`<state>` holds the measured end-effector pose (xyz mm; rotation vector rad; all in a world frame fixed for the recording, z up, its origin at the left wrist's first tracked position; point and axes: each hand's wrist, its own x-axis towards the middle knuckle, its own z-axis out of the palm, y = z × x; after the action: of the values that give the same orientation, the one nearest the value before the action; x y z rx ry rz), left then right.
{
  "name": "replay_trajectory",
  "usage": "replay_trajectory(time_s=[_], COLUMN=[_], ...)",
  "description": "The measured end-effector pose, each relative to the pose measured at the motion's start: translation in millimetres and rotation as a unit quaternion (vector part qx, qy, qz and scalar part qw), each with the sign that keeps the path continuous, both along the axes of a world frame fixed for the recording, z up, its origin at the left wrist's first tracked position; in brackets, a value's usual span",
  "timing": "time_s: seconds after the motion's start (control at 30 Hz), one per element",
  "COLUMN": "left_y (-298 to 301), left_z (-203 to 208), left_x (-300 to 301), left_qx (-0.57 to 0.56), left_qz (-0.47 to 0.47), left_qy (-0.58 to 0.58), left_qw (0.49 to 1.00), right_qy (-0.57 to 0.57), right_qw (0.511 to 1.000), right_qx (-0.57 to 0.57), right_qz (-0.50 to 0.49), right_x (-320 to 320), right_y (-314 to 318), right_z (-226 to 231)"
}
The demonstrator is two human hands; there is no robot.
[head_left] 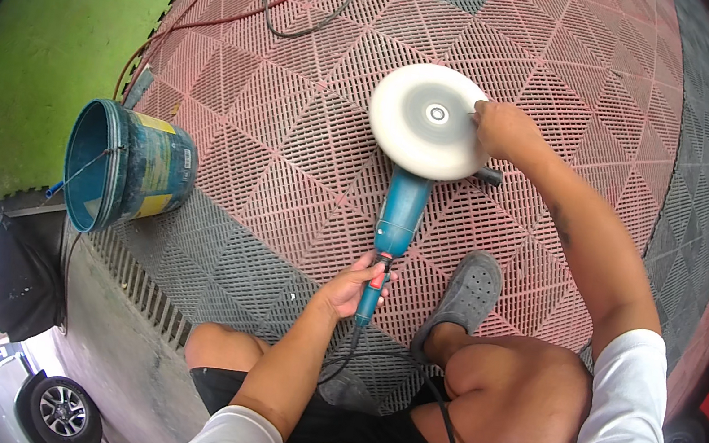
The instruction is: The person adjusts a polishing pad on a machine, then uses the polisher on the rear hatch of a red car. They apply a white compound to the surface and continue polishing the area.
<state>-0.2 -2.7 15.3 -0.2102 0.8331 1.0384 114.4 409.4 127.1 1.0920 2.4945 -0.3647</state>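
A blue angle polisher [402,210] lies on the grid floor, its round white pad [398,137] facing up. The pad's grey middle looks smeared, as if turning. My left hand [351,288] is closed round the rear grip of the polisher, beside its red switch part. At the pad's right edge my right hand [506,132] is closed, its fingertips over the pad's face. Something thin seems to stick out from those fingers, too small to name. Below my right hand, a black side handle [489,177] juts out from the polisher. A dark cord [353,341] runs from the grip toward my lap.
To the left, a blue bucket [170,168] lies tipped on its side near a green foam mat [51,61]. Red and dark cables [248,12] trail over the red and grey floor tiles [312,134] at the far left. My grey clog [472,288] stands right of the polisher.
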Motion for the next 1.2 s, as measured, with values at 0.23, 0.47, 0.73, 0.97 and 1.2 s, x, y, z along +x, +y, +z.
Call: replay_trajectory(time_s=[0.23, 0.47, 0.73, 0.97, 1.2], left_y=[2, 2, 3, 0, 3], left_z=[2, 2, 3, 1, -1], left_x=[-3, -4, -3, -3, -1], left_qx=[-0.008, 0.002, -0.009, -0.004, 0.003], left_qz=[-0.011, -0.013, -0.016, -0.011, -0.012], left_qy=[0.007, 0.004, 0.008, 0.004, 0.005], left_qw=[1.000, 1.000, 1.000, 1.000, 1.000], right_qy=[-0.040, -0.048, -0.057, -0.055, -0.044], right_qw=[0.998, 0.999, 0.997, 0.996, 0.992], right_qx=[0.006, 0.000, 0.007, 0.003, 0.037], right_qz=[0.049, 0.019, 0.061, 0.063, 0.108], right_x=[0, -6, -8, -14, 2], right_y=[6, -5, -5, -19, -19], right_z=[6, 17, 11, 29, 17])
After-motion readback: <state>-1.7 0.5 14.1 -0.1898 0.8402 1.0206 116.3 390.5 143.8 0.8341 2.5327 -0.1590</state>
